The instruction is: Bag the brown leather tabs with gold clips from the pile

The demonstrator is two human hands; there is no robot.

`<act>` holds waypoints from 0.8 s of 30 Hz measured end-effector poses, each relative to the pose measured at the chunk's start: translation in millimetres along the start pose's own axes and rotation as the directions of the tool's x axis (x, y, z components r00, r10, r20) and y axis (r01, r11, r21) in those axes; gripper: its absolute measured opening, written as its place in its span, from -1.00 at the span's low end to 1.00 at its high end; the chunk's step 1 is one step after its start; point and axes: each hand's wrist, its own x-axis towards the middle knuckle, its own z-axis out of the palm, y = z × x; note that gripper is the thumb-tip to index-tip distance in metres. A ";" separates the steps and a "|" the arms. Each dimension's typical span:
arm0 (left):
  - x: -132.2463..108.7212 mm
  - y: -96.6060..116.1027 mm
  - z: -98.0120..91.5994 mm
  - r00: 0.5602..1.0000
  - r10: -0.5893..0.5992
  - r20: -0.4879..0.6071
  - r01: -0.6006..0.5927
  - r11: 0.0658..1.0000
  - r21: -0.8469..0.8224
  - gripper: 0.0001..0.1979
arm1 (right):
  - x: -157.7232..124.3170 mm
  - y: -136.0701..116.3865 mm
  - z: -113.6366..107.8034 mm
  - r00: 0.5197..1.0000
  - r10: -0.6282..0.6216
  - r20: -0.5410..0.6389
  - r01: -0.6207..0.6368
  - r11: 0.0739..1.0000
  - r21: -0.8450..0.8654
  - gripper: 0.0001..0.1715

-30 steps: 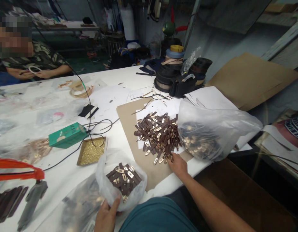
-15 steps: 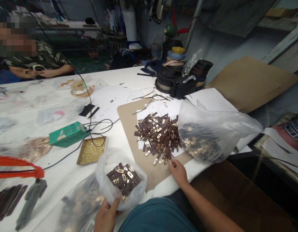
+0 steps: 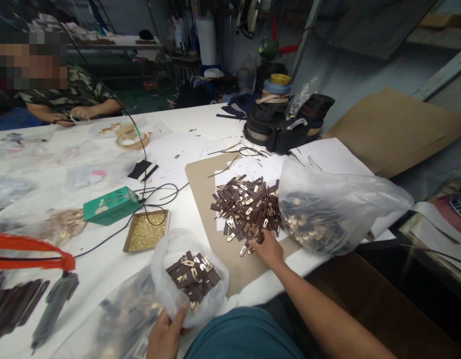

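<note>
At brown straps (image 3: 247,202) rests right hand (image 3: 270,249), hold unclear; left hand (image 3: 166,333) grips bag (image 3: 163,281); box (image 3: 109,209) lettering (image 3: 121,195) illegible.

No text can be read with certainty. Green box (image 3: 111,205), left of centre: dark characters on the upper face, illegible. Reddish item (image 3: 442,203), right edge of frame: pale lettering on a dark area, blurred and cut off.

The right arm (image 3: 323,311) stretches forward and inward, the right hand (image 3: 268,250) angled down with fingers (image 3: 255,246) bent, while the left hand (image 3: 163,335) extends its thumb (image 3: 179,316) forward.
</note>
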 end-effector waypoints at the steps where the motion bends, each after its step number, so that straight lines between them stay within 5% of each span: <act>1: 1.5 -0.1 0.0 1.000 0.000 0.012 0.000 1.000 0.008 -0.28 | 6.7 5.5 0.4 1.000 0.013 0.008 -0.012 0.999 -0.041 -0.26; 9: 14.3 -2.4 -3.3 0.995 -0.067 0.079 0.068 0.998 0.000 -0.19 | 13.0 27.7 6.9 0.998 0.056 0.020 -0.054 0.995 -0.082 -0.42; 16: 12.5 -7.2 1.8 0.997 -0.032 0.070 0.032 0.999 0.000 -0.21 | 12.7 50.3 18.7 0.999 0.030 -0.034 -0.018 0.951 0.308 -0.58; 20: 4.0 -0.1 5.3 1.000 -0.013 0.006 0.013 0.999 -0.037 -0.31 | -10.7 30.5 24.5 0.997 0.068 0.026 -0.072 0.853 0.517 -0.57; 24: 0.8 5.6 7.0 1.000 0.012 -0.005 -0.012 0.999 -0.047 -0.37 | -61.7 -20.4 32.4 0.972 -0.152 0.181 0.000 0.766 0.643 -0.63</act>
